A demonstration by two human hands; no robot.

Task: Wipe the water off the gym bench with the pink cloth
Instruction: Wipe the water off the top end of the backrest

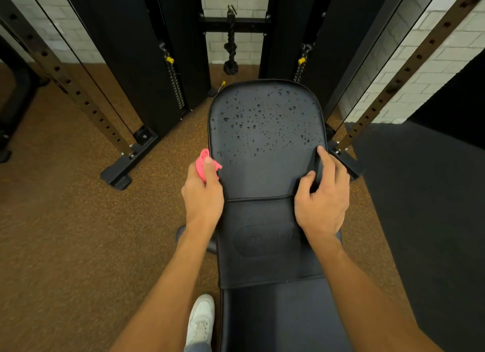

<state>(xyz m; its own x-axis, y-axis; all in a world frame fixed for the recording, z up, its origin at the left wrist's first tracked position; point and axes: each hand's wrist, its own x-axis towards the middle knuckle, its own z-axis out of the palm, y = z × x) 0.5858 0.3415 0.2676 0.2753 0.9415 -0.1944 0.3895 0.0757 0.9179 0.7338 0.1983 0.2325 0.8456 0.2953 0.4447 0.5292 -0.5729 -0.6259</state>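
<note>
**Cloth at the pad's edge, wiping not yet begun**

Left hand clenches the pink cloth at the left edge of the gym bench. Beyond it, water droplets cover the pad. Right hand rests loose-fingered on the right edge. Next, by my judgement: sweep the cloth across the droplets.

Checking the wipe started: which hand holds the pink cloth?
The left hand, clutching the pink cloth at the bench edge; the right hand rests bare on the pad.
</note>
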